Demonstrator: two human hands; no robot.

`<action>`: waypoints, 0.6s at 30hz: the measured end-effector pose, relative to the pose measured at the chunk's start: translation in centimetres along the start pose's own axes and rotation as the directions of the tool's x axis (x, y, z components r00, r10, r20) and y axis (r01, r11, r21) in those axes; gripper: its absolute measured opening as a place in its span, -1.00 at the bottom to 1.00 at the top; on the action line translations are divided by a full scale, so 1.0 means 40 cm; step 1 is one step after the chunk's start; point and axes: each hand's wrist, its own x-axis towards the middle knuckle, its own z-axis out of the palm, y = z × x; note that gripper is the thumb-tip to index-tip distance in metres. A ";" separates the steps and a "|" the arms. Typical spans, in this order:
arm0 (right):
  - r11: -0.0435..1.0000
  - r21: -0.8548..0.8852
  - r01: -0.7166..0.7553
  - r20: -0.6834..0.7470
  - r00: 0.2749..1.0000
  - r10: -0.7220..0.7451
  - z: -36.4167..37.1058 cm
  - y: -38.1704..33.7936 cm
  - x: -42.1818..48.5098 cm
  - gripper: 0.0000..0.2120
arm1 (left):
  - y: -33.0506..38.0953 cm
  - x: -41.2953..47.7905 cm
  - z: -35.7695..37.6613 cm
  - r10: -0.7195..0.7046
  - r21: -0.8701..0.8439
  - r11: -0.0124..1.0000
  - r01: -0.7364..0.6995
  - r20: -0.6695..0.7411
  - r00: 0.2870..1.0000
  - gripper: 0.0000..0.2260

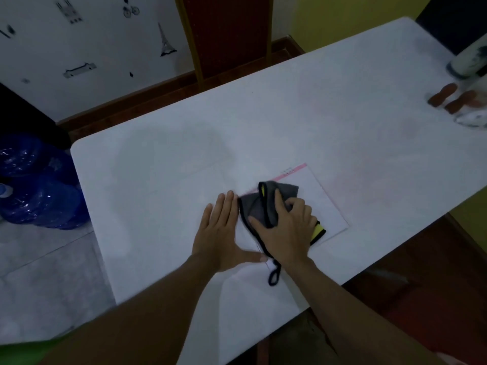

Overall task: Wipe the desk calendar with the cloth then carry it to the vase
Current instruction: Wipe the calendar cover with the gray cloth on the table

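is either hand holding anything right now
The right hand presses the cloth by its bunched middle onto the calendar; the left hand lies flat, holding nothing.

The cloth (257, 206) is grey with black edging and a yellow underside. The desk calendar (326, 206) is white with a pink strip at its 12 o'clock edge. The table (290, 122) is white. At 9 o'clock the water bottles (39, 185) are blue.

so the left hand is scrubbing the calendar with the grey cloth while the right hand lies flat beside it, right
Hands swapped. The head view shows the right hand pressing the grey cloth on the calendar, while the left hand lies flat beside it.
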 end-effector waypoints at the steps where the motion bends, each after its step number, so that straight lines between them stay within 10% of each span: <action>1: 0.999 0.001 -0.052 0.004 0.999 0.052 0.004 -0.024 0.009 -0.16 | 0.000 0.000 0.000 0.002 0.004 1.000 -0.002 0.002 1.000 0.38; 8: 0.986 -0.011 0.169 0.004 0.986 -0.169 0.003 0.039 -0.019 -0.36 | 0.002 -0.001 0.002 0.015 0.016 1.000 -0.016 0.011 1.000 0.34; 13: 0.989 0.014 -0.149 -0.038 0.988 0.149 0.012 -0.017 0.076 -0.53 | 0.001 0.002 0.002 0.018 0.061 0.998 -0.018 0.003 1.000 0.38; 18: 0.968 -0.025 0.249 -0.058 0.966 -0.250 0.015 0.025 -0.014 -0.59 | 0.002 -0.004 0.006 0.022 0.020 1.000 -0.022 -0.010 1.000 0.35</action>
